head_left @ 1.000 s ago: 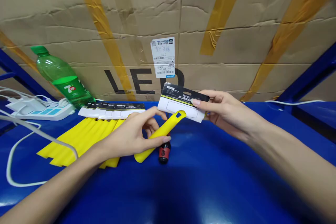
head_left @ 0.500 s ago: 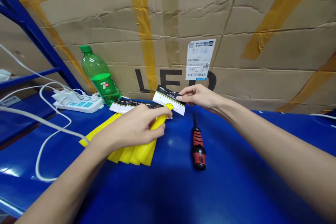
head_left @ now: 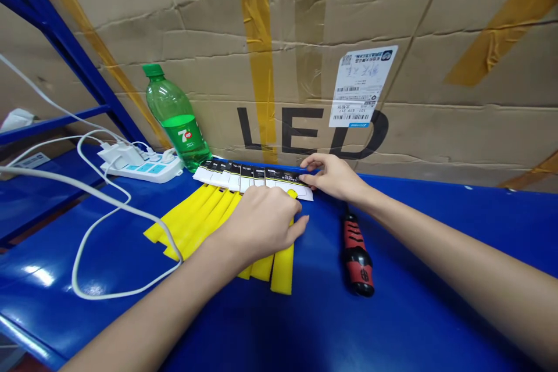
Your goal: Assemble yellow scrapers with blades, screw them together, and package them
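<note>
My left hand (head_left: 265, 218) is curled over the rightmost yellow strip (head_left: 283, 270), its thumb sticking out to the right. The fingers partly hide the strip, whose rounded top end shows above them. My right hand (head_left: 333, 177) has its thumb and fingers at the right end of a black-and-white printed card (head_left: 285, 186) that lies flat at the top of that strip. To the left, several more yellow strips (head_left: 198, 215) fan out, and overlapping printed cards (head_left: 224, 174) line up along their tops.
A red-and-black screwdriver (head_left: 358, 256) lies to the right on the blue table (head_left: 414, 279). Behind stands a large cardboard box (head_left: 209, 29) marked LED. At the left are a green soda bottle (head_left: 185, 133), a white power strip (head_left: 150, 168) and looping white cables (head_left: 126, 203).
The tilted card in my right hand has come down flat beside the row of cards. My left hand has lowered its yellow strip onto the table, at the right end of the fan.
</note>
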`<state>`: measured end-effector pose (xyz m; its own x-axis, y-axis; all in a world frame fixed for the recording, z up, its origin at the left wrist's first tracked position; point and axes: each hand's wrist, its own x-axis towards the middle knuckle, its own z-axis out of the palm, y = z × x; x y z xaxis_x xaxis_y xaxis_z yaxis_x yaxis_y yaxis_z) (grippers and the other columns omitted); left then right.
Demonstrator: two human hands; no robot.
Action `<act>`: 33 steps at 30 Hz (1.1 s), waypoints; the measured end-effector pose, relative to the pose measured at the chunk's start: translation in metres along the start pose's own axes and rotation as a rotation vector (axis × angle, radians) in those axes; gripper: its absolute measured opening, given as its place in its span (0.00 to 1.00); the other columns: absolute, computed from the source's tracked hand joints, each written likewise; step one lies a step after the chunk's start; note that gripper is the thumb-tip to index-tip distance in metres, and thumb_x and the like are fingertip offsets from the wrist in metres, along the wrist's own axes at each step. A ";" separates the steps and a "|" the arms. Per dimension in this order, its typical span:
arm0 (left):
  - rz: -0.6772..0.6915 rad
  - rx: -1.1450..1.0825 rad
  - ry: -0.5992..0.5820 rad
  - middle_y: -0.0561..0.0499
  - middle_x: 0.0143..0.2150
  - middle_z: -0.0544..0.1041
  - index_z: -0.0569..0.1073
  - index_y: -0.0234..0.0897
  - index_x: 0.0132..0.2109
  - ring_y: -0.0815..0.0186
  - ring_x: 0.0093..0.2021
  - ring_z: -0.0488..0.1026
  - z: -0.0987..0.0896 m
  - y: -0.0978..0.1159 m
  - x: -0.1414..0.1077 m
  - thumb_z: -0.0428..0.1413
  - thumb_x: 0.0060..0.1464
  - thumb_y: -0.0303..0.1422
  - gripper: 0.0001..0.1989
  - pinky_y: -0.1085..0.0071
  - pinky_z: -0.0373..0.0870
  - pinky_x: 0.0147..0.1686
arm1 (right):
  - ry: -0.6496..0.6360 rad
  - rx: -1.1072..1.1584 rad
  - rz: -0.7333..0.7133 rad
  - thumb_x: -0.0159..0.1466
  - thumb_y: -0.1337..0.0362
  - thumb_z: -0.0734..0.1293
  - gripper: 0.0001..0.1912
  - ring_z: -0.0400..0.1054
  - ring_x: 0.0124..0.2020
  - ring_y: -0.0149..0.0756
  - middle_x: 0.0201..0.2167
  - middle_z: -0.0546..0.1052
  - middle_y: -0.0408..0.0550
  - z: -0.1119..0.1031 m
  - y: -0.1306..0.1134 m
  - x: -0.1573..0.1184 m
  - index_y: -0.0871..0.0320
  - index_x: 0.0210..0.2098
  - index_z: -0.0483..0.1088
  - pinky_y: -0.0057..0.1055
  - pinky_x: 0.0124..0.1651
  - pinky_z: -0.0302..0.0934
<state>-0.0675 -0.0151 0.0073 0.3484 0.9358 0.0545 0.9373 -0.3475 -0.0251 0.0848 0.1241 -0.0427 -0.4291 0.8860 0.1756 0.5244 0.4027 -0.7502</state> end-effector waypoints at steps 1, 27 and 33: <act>0.004 -0.002 -0.011 0.38 0.37 0.84 0.84 0.37 0.43 0.47 0.38 0.80 0.002 0.001 0.001 0.52 0.64 0.40 0.18 0.60 0.66 0.33 | 0.023 -0.021 -0.020 0.58 0.67 0.72 0.13 0.70 0.29 0.31 0.42 0.79 0.50 -0.003 -0.002 -0.005 0.58 0.43 0.74 0.31 0.37 0.62; 0.304 -0.013 0.271 0.39 0.45 0.81 0.78 0.31 0.54 0.50 0.51 0.73 0.039 0.048 0.009 0.48 0.68 0.30 0.17 0.51 0.72 0.52 | -0.115 -0.676 -0.309 0.74 0.59 0.57 0.22 0.60 0.25 0.32 0.24 0.71 0.45 -0.092 0.061 -0.145 0.57 0.23 0.60 0.34 0.31 0.43; 0.225 -0.121 0.220 0.42 0.44 0.81 0.79 0.33 0.52 0.52 0.48 0.75 0.039 0.043 0.005 0.46 0.69 0.32 0.18 0.51 0.72 0.51 | -0.117 -0.660 -0.285 0.75 0.58 0.56 0.23 0.61 0.25 0.32 0.24 0.70 0.44 -0.090 0.064 -0.146 0.56 0.23 0.57 0.33 0.31 0.45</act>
<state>-0.0252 -0.0229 -0.0323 0.5268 0.8040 0.2760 0.8260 -0.5607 0.0568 0.2472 0.0414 -0.0587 -0.6716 0.7104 0.2102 0.6990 0.7017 -0.1380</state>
